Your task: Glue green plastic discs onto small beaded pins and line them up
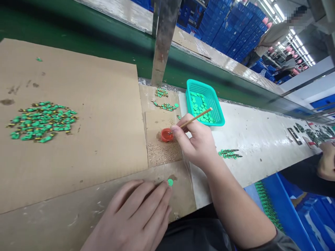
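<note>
the left hand [136, 216] runs off the bottom edge, its wrist out of sight. the right hand [196, 143] wraps its fingers [180, 134] around the stick [199, 116] and hides its lower part; whether the tip touches inside the red cap [166, 135] cannot be told. the green pieces [42, 121] in the pile are too small to make out. a co-worker's hand [327, 160] is cut by the right edge, and the dark parts [314, 134] near it are too small to identify.

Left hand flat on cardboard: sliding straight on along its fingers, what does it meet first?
The small green round disc at the fingertips of the left hand, perhaps touching already; farther on, the right hand gripping a thin wooden stick.
</note>
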{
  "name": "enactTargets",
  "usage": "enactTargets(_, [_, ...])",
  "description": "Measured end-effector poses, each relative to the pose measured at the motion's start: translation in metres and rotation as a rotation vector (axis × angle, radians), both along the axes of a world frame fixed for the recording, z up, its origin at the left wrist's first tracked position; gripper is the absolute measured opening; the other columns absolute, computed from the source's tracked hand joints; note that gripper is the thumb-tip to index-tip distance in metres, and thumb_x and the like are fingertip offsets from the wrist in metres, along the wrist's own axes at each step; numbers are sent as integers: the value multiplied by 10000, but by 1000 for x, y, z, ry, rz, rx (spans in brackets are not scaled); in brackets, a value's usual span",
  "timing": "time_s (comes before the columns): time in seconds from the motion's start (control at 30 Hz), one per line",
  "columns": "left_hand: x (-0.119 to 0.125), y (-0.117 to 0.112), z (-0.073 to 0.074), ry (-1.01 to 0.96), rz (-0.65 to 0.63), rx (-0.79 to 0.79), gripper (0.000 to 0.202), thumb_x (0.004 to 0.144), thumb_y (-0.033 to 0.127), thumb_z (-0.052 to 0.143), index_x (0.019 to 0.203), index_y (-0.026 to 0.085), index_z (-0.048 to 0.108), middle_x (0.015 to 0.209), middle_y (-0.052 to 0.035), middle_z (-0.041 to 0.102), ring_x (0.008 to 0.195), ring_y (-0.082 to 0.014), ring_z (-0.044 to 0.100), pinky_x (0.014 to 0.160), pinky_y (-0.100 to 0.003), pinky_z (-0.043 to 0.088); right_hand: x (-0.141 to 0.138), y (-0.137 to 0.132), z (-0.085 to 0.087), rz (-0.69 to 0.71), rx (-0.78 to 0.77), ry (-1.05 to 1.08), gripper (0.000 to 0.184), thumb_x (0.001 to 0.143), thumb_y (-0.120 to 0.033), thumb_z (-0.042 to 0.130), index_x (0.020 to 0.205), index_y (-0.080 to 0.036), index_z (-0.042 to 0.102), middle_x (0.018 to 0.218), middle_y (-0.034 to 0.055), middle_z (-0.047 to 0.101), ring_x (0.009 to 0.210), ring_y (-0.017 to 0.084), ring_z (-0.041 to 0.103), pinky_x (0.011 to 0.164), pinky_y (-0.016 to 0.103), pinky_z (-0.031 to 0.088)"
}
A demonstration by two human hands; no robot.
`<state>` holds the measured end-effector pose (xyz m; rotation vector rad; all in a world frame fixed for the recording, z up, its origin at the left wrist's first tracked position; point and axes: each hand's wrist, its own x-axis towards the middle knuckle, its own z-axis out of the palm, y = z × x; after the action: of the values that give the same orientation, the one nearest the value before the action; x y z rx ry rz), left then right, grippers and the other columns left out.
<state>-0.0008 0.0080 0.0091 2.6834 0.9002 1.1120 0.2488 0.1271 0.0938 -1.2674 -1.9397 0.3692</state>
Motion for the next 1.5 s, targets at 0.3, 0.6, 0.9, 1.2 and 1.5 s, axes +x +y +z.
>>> enactTargets(0.3, [3, 3, 5, 8, 1, 5, 323, 1210, 186, 601, 1280, 267, 906, 1375, -28, 957, 1206, -318, 816, 1175, -587, 529, 1, -1, -2, -20, -8, -13, 298, 1250, -393, 697, 968, -300, 668, 955, 23, 803, 812, 204, 726, 890, 379, 686])
enactTargets(0.6, [-2, 0, -3, 25, -17, -5, 284, 1202, 226, 671, 1351, 232, 913, 1468, -73, 920, 1274, -326, 809, 1248, -580, 517, 2, 1, -5, 7, 88, -29, 279, 1257, -316, 708, 984, -285, 663, 923, 0, 779, 773, 176, 706, 809, 340, 629])
enactTargets(0.9, [-12, -7, -6, 78, -46, -114, 339, 1243, 329, 672, 1498, 249, 880, 1617, -77, 859, 1429, -357, 743, 1400, -602, 439, 6, -42, -4, -47, 232, 96, 217, 1288, -334, 732, 1076, -297, 708, 911, -15, 761, 800, 177, 751, 763, 342, 630])
enactTargets(1.2, [-13, -9, -6, 67, -30, -175, 420, 1225, 397, 716, 1610, 292, 845, 1630, -71, 845, 1486, -369, 740, 1427, -607, 490, -3, -119, -37, 78, 159, 209, 118, 1274, -187, 654, 1190, -266, 674, 888, -9, 750, 722, 164, 711, 684, 305, 627])
enactTargets(1.5, [-14, -7, 0, 113, -21, -171, 475, 1253, 448, 682, 1691, 302, 797, 1623, -34, 845, 1457, -353, 742, 1374, -619, 563, -3, -117, -38, 90, 155, 165, 122, 1268, -180, 663, 1184, -268, 663, 900, 1, 768, 741, 177, 721, 696, 336, 665])
